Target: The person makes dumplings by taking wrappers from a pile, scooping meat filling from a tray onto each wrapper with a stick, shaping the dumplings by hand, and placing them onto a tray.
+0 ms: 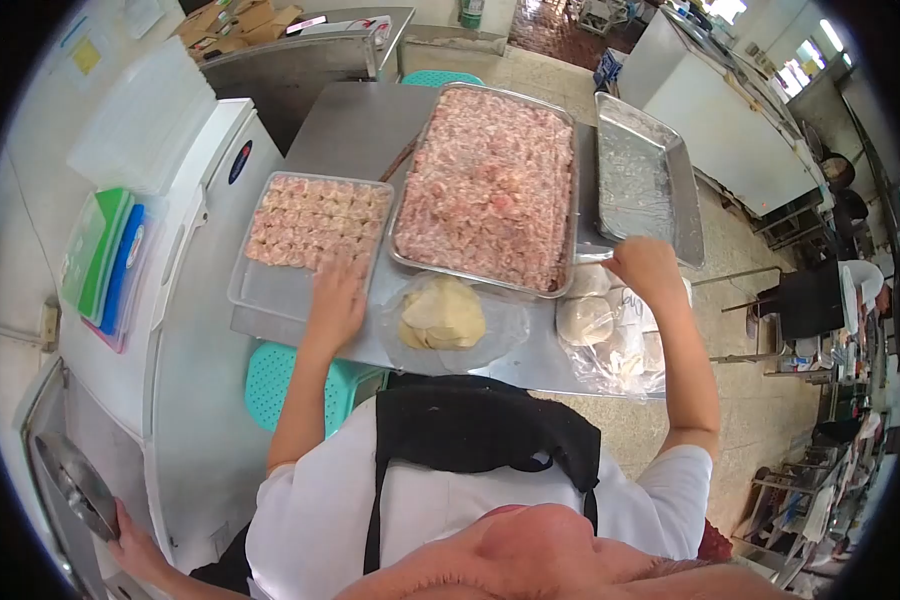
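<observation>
My left hand [338, 300] reaches over a clear plastic tray [270, 290], its fingertips at the front row of small meat-filled dumplings [315, 220]. Those fingertips are blurred, so whether a dumpling is between them is unclear. My right hand [646, 268] is closed round one end of a thin, shiny strip [594, 256] of unclear kind. The strip lies near the corner of a large metal tray [400, 250] heaped with minced meat [490, 190]. Between my hands, yellowish dough [442, 315] rests on a plastic sheet [505, 335]. Bagged pale dough balls [583, 320] lie below my right hand.
At the right is a metal pan [685, 190] with a wet-looking bottom. A white freezer [210, 290] flanks the steel table [345, 120]. A teal stool [280, 385] is tucked underneath. Another person's hand [135, 545] holds a round metal lid or bowl [75, 485] at lower left.
</observation>
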### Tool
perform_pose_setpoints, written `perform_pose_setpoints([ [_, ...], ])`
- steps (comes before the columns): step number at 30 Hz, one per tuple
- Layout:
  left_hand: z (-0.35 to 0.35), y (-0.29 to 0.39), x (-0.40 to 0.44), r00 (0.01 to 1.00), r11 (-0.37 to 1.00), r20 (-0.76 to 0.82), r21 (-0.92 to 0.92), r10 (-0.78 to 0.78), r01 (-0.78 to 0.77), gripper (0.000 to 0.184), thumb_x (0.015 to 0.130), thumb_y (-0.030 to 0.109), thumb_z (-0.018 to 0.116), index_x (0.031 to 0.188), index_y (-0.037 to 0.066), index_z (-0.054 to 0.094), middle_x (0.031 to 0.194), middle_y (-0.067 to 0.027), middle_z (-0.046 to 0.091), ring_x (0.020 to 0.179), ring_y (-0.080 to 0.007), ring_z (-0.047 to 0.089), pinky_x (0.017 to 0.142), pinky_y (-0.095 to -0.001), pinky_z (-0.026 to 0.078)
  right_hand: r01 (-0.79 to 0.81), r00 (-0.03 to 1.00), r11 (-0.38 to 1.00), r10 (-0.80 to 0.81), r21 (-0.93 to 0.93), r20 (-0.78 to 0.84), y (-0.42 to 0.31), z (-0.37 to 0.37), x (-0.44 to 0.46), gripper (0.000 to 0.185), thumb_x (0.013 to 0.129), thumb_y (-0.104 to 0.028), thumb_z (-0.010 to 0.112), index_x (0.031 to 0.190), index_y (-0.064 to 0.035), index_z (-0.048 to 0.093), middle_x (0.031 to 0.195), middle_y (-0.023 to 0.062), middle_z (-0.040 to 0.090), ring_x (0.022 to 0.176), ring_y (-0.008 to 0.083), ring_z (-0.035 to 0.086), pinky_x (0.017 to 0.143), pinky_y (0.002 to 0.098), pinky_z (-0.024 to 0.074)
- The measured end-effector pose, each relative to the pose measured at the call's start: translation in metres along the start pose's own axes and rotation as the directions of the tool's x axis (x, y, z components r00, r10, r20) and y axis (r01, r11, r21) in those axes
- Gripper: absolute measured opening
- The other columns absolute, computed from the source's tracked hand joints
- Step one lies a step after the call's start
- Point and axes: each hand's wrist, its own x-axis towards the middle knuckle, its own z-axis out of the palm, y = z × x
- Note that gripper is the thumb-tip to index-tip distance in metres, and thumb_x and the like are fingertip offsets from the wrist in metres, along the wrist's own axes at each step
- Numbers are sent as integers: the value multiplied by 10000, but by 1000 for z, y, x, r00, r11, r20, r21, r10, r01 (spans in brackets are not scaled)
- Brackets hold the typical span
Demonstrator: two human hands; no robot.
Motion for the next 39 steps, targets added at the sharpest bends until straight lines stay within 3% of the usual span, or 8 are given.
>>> perform_pose_setpoints([
  [5, 35, 83, 9, 965, 851, 35, -479, 261, -213, 339, 762, 74, 679, 1097, 74, 632, 1177, -172, 559, 1117, -372, 528, 950, -421, 440, 171, 970, 969, -197, -179, -141, -10, 43, 16, 189, 799, -209, 633, 651, -105, 688, 635, 47, 637, 646, 215, 680, 524, 342, 500],
  [9, 51, 112, 6, 952, 846, 66, -480, 298, -231, 262, 730, 86, 713, 983, 72, 644, 1026, -135, 553, 991, -352, 541, 886, -421, 448, 302, 945, 949, -310, -89, -100, -30, 56, -20, 100, 727, -137, 629, 642, -118, 678, 657, 52, 647, 648, 197, 677, 512, 332, 497],
  [18, 69, 83, -5, 1000, 952, 22, -308, 9, -2, 325, 709, 151, 772, 980, 51, 621, 994, -120, 557, 926, -307, 572, 812, -391, 463, 356, 907, 931, -325, 77, -267, 16, 83, -1, 272, 912, -302, 551, 749, -106, 645, 705, 66, 648, 681, 240, 664, 570, 367, 518],
  [20, 73, 78, -4, 941, 820, 299, -490, -161, 296, 279, 744, 186, 766, 939, 22, 652, 935, -111, 596, 865, -261, 604, 778, -339, 490, 340, 925, 932, -309, 122, -222, 2, 86, -12, 274, 921, -296, 540, 757, -103, 645, 702, 72, 649, 675, 248, 664, 568, 376, 520],
  [30, 66, 83, 3, 963, 588, 180, -765, -199, 264, 194, 907, 188, 647, 875, -2, 673, 916, -70, 673, 849, -132, 618, 760, -272, 491, 107, 993, 826, -117, 554, -17, -35, 107, -14, 338, 958, -337, 502, 790, -92, 662, 726, 112, 665, 738, 286, 669, 603, 416, 517],
  [33, 62, 75, 14, 889, 322, 352, -839, -295, 439, 186, 927, 197, 631, 990, 30, 684, 988, -42, 670, 898, -105, 613, 804, -263, 491, 189, 971, 764, -49, 617, -236, -39, 105, 1, 314, 939, -349, 536, 799, -100, 665, 724, 116, 645, 725, 299, 652, 608, 420, 508],
  [35, 75, 71, 17, 902, -64, 367, -930, -228, 363, 189, 951, 173, 589, 1071, 51, 671, 1055, -32, 654, 960, -94, 597, 855, -255, 477, 241, 934, 831, -57, 501, -353, -42, 76, 20, 284, 917, -342, 564, 786, -109, 660, 719, 102, 628, 695, 303, 640, 616, 417, 508],
  [39, 63, 83, 24, 874, 121, 484, -866, -44, 486, 195, 944, 161, 581, 1047, 11, 651, 1089, -31, 632, 1001, -102, 580, 855, -253, 474, 391, 839, 868, -200, 304, -506, -68, 81, 57, 275, 890, -321, 583, 766, -85, 652, 735, 96, 632, 704, 295, 648, 609, 421, 517],
])
